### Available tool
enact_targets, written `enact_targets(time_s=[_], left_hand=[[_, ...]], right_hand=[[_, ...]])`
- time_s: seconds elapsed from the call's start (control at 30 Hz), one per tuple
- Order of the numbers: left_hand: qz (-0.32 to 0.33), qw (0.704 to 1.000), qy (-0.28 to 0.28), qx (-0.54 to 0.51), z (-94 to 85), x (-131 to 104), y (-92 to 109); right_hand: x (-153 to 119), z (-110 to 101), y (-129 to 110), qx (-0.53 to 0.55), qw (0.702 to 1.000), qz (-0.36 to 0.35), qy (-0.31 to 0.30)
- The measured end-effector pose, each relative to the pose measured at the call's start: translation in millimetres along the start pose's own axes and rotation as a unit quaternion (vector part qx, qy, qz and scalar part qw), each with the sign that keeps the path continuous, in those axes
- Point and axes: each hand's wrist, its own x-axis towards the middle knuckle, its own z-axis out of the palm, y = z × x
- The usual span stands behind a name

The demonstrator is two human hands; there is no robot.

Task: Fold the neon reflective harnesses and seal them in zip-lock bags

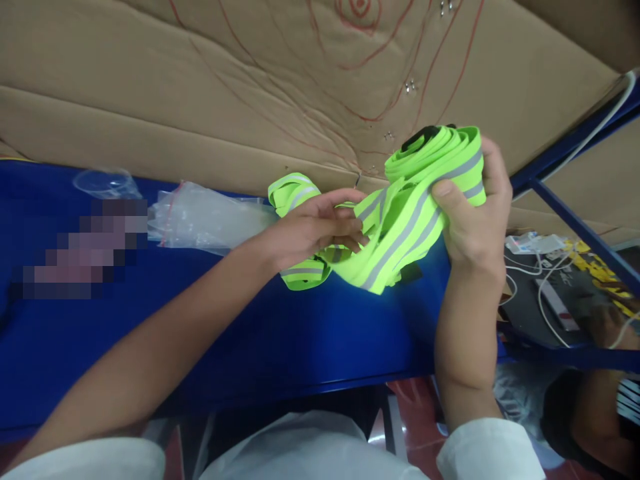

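Blue table [150,347], pixelated patch [83,250] unreadable

Clear plastic bags [200,217] on blue table [280,333]

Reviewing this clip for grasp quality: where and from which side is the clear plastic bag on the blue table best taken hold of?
Probably at the clear plastic bag's red-lined mouth edge, its left end, coming from above and the left. It lies flat and crumpled on the blue table, and that end is free. Its right end runs behind the left hand, which, like the right hand, has its grip on the neon reflective strap.
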Motion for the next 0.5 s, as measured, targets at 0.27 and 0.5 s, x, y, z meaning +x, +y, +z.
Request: enact_targets(time_s=[0.27,0.5], left_hand=[[0.149,0.975,0.006,0.163,2.7,5.1,5.2],[-0.014,0.954,-0.068,0.292,5.8,-3.0,-5.2]], right_hand=[[2.0,12.8,-23.2,-0.030,0.999,-0.028,0.002],[-7.5,26.9,-44.3,0.068,0.996,0.055,0.012]])
